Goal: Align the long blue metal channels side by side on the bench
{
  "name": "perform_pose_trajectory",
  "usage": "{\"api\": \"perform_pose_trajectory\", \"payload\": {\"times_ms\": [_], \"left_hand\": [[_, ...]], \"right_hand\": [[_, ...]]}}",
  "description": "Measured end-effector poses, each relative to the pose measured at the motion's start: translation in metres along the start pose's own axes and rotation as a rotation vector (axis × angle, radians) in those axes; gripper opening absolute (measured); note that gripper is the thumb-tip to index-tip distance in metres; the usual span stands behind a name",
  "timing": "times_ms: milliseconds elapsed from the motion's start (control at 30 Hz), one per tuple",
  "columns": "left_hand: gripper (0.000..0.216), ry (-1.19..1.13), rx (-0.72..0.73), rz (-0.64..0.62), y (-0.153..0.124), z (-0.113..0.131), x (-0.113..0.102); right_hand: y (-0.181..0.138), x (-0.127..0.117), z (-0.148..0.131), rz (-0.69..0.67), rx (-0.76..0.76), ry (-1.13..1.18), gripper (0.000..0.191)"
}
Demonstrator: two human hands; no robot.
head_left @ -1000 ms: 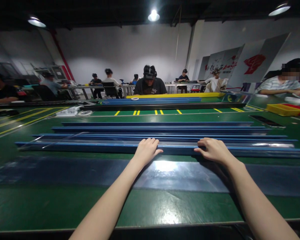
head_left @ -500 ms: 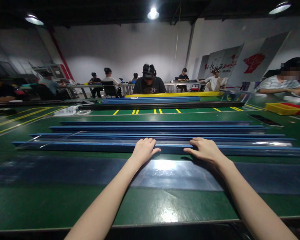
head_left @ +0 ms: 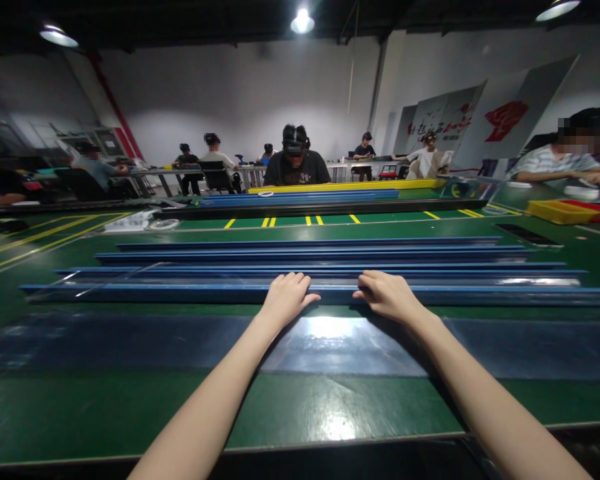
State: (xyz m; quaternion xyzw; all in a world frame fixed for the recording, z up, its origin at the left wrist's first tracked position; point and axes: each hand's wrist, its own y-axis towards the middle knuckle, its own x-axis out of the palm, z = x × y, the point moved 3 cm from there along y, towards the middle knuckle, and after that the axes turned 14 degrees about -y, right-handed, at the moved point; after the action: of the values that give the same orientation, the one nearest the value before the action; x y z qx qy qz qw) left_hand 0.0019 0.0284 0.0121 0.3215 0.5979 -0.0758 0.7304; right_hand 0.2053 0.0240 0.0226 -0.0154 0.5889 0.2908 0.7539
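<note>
Gripping the nearest blue rail (head_left: 155, 293), the left hand (head_left: 287, 297) and right hand (head_left: 387, 293) curl over its top edge, the rail extending past both; a clear plastic strip (head_left: 130, 340) lies on the desk (head_left: 340, 413) nearer than the hands, other rails (head_left: 220, 258) beyond.

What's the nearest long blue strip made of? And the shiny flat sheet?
Nearest blue strip: perhaps smooth plastic, from its even colour and straight edges, but painted metal could look the same. Flat sheet: probably glossy plastic film, because it looks thin and light glares off it.
</note>
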Motion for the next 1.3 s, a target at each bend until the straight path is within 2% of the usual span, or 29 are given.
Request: {"api": "perform_pose_trajectory", "payload": {"times_ms": [267,500,833,1000,1300], "left_hand": [[0.035,-0.012,0.054,0.035,0.0,0.001,-0.001],[0.03,-0.026,0.115,0.021,0.0,0.002,0.001],[0.026,-0.042,0.123,0.029,0.0,0.001,0.001],[0.025,-0.039,0.114,0.023,0.0,0.001,0.001],[0.025,-0.058,0.073,-0.019,0.0,0.001,0.002]], "right_hand": [[-0.009,-0.005,0.02,-0.15,0.065,-0.032,0.026],[-0.019,-0.002,0.039,-0.15,0.122,-0.048,0.028],[-0.016,0.004,0.032,-0.123,0.043,-0.025,0.044],[-0.015,0.003,0.027,-0.088,0.017,-0.015,0.038],[-0.014,0.002,0.025,-0.103,0.009,0.007,0.036]]}}
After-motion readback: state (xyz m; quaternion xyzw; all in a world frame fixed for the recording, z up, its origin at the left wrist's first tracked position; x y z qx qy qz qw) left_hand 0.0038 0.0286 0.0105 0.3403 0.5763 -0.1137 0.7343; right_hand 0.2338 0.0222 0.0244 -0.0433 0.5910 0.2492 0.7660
